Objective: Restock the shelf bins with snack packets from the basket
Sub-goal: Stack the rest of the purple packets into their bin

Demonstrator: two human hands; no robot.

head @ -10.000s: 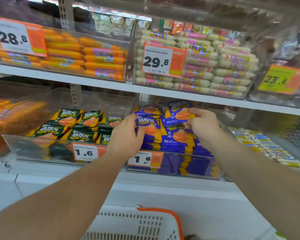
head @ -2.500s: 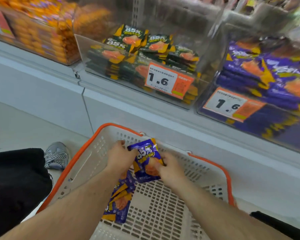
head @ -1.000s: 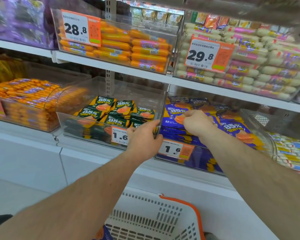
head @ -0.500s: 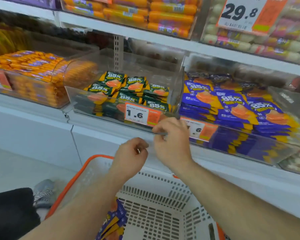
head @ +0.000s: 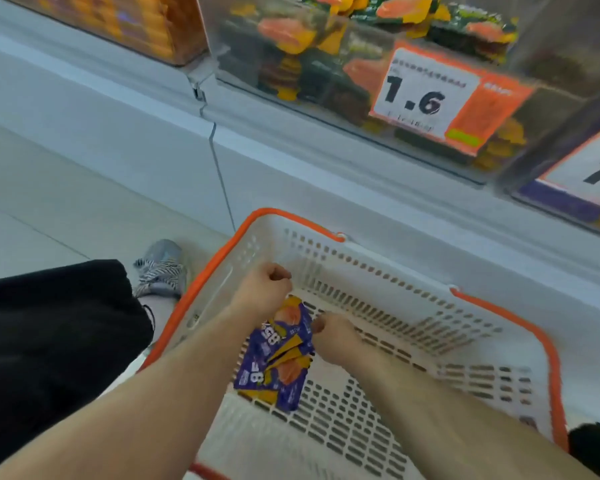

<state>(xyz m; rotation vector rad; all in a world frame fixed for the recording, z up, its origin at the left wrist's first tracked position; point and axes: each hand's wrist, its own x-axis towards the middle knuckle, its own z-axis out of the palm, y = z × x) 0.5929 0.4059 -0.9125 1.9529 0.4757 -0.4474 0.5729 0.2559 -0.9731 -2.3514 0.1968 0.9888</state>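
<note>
Reaching into the basket [head: 555,368] for purple packets [head: 278,355].
Lying lengthwise between both curled hands; right hand [head: 333,337] touching them, grasp unclear; left hand [head: 262,294] fisted above, seemingly empty.

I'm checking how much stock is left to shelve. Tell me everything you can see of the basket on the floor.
The basket is white perforated plastic with an orange rim and stands on the pale floor in front of the shelf base. Its slotted bottom is mostly bare; only a small pile of purple snack packets lies near its left side. The left hand and right hand both reach inside, at the pile. A grey shoe stands just outside its left wall.
</note>
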